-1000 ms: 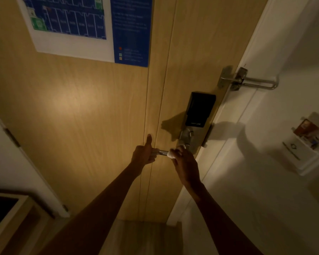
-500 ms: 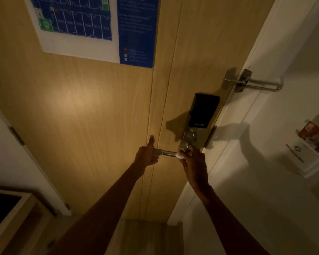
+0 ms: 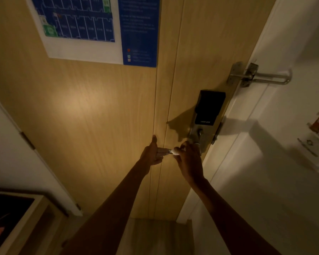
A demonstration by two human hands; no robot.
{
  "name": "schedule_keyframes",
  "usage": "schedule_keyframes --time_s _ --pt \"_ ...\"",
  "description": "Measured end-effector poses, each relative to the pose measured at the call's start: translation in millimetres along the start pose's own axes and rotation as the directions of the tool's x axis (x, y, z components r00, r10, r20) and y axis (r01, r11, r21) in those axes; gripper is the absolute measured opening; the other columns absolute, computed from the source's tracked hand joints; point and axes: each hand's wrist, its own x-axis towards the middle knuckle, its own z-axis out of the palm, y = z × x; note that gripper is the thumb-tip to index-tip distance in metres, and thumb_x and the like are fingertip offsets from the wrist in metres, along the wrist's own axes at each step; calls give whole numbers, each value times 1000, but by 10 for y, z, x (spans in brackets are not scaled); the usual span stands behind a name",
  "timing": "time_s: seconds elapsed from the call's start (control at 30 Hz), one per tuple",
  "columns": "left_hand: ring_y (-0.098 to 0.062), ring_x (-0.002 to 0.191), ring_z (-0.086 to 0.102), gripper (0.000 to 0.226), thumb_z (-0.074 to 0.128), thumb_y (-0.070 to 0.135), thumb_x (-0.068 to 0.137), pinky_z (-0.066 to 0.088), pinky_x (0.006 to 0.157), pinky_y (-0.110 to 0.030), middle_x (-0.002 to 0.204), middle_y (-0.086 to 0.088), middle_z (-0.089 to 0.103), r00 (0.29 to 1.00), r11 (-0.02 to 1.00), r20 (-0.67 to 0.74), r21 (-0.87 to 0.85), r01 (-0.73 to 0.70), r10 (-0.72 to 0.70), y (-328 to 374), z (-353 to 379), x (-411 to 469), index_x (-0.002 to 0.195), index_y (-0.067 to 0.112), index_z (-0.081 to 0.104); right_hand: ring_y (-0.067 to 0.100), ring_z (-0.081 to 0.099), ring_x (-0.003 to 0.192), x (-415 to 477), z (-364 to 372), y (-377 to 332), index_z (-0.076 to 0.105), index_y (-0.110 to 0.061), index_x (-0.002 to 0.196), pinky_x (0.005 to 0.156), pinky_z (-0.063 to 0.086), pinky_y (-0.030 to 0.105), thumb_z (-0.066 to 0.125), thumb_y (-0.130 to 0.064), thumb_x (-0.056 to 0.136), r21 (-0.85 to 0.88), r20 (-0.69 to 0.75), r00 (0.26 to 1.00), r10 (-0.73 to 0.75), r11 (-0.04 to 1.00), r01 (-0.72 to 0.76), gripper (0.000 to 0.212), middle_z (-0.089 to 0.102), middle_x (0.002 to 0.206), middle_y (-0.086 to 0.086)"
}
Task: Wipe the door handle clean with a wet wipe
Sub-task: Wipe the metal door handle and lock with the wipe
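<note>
A metal lever door handle [image 3: 169, 151] juts left from the lock plate on the wooden door [image 3: 99, 116]. My left hand [image 3: 152, 153] holds the handle's free end, thumb raised against the door. My right hand [image 3: 189, 162] pinches a small white wet wipe [image 3: 175, 151] around the handle, close to my left fingers. Only a short silver stretch of the handle shows between my hands; the rest is hidden under my right hand.
A black smart lock panel [image 3: 209, 107] sits above the handle. A metal swing-bar guard [image 3: 261, 76] bridges door and white frame. A blue evacuation plan [image 3: 99, 28] hangs on the door. A card holder [image 3: 315, 140] is on the right wall, a wooden cabinet [image 3: 17, 218] at lower left.
My right hand has slid the wipe leftward along the handle, from near the lock plate toward my left hand. My left hand keeps its hold on the handle's end.
</note>
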Motion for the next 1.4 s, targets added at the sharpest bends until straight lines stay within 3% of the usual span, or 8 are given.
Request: schedule_keyframes --time_s 0.3,0.47,0.57,0.67,0.8,0.93,1.23,1.4 --pt "-12 52 55 86 19 66 92 41 53 -21 104 -16 73 998 1000 62 17 -1 0 72 -38 16 103 -1 72 23 55 114 279 -185 1 67 -17 114 94 42 36 62 -35 91 -131 283 957 -58 986 99 30 60 122 7" --pt "-16 72 57 88 14 68 91 43 67 -25 98 -9 76 996 1000 93 -11 7 -6 -10 -74 82 97 4 74 21 63 96 428 -194 59 68 -15 99 87 51 43 60 -39 92 -84 449 893 -33 993 79 27 67 95 4" --pt "-20 99 62 89 11 68 91 47 96 -34 104 -7 72 995 1000 99 25 13 -15 -23 -78 73 106 5 72 17 64 77 493 -213 69 68 -13 94 76 54 32 62 -38 91 -39 520 854 -17 998 44 26 64 78 0" --pt "-25 111 60 89 10 69 91 45 103 -37 115 -9 71 994 1000 108 4 16 -17 -51 -93 97 102 8 73 19 64 84 450 -171 79 70 -14 94 81 53 36 62 -40 90 -43 453 892 -11 998 35 28 68 85 2" --pt "-28 120 56 90 8 69 90 43 104 -37 121 -11 68 989 999 143 -2 32 -31 -70 -146 134 106 8 72 24 57 108 130 9 59 69 -18 106 92 48 36 70 -33 85 -101 174 985 5 995 13 25 65 109 6" --pt "-28 122 55 92 7 70 90 44 100 -36 123 -11 67 987 1000 158 18 10 -12 -70 -146 156 112 7 71 24 49 113 -49 144 14 68 -18 104 95 49 35 71 -27 85 -105 6 998 61 993 -60 21 62 111 4" --pt "-29 123 53 89 8 68 91 40 107 -41 125 -10 66 973 998 228 46 -44 33 -76 -244 195 113 8 70 18 59 100 130 -56 180 67 -22 109 92 47 35 60 -47 88 -27 182 982 -49 998 55 34 64 105 2" --pt "-27 119 57 85 8 63 94 45 100 -36 122 -10 68 978 995 205 81 -53 35 -30 -214 186 111 8 71 20 64 94 249 -60 144 71 -17 104 90 48 39 62 -38 91 9 216 975 -49 999 48 26 69 100 4"
